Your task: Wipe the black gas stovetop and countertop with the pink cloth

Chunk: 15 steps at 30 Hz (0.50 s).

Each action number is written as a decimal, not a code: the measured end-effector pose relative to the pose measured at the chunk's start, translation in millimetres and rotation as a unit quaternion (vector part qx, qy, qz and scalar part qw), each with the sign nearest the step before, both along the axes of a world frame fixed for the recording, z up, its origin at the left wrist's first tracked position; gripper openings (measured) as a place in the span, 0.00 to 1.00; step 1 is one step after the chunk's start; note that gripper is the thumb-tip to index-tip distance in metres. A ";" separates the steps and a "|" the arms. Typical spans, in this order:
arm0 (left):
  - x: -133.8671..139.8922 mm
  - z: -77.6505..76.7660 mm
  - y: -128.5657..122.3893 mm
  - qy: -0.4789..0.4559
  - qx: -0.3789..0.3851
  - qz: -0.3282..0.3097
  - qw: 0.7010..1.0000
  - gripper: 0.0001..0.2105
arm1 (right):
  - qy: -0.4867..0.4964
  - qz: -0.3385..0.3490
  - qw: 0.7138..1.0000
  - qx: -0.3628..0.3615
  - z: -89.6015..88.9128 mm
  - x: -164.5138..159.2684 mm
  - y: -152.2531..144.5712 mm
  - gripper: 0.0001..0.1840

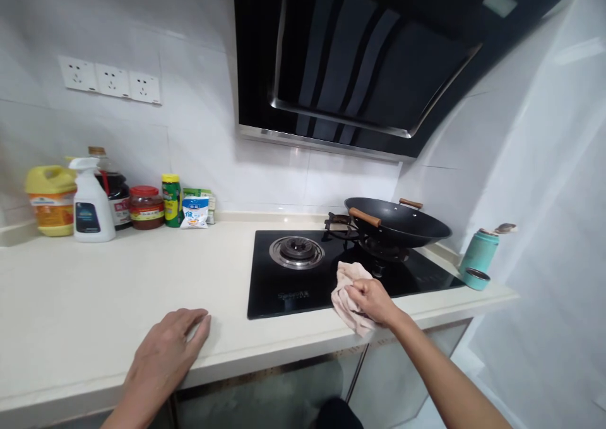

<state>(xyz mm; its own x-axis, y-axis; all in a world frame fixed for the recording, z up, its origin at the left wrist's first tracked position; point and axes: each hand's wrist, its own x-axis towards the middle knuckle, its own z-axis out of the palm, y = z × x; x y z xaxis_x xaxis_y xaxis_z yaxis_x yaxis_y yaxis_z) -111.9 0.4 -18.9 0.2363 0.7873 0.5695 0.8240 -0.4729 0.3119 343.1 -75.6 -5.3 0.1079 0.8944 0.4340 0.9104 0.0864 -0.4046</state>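
Clutching a pink cloth (pixel 349 298) at the lower centre-right of the frame, the right hand (pixel 374 299) has its grip closed on the fabric, pressing it on the front edge of the black glass hob (pixel 284 290). The left hand (pixel 163 353) lies flat, grip wide and holding nothing, on the pale surface (pixel 118 277) at lower left. A black wok (pixel 398 222) sits on the right burner; bottles and jars stand at left against the wall.

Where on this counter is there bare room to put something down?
The widest bare patch of countertop lies between the bottles at the wall, the stove and the left hand. It is crowded along the back wall, and on the stove's right around the wok, cloth and right hand.
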 end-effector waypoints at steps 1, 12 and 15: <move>0.3 -0.3 -0.1 0.000 0.000 0.001 1.000 0.19 | 0.008 -0.010 1.000 0.001 -1.1 5.7 -4.1 0.24; 0.8 -5.4 1.4 0.011 -0.024 -0.001 1.000 0.21 | -0.125 -0.166 0.978 0.020 -22.3 80.8 -23.9 0.26; 0.5 -7.1 2.6 0.017 -0.020 -0.004 1.000 0.21 | -0.096 -0.231 0.968 -0.029 -21.7 81.2 -25.9 0.24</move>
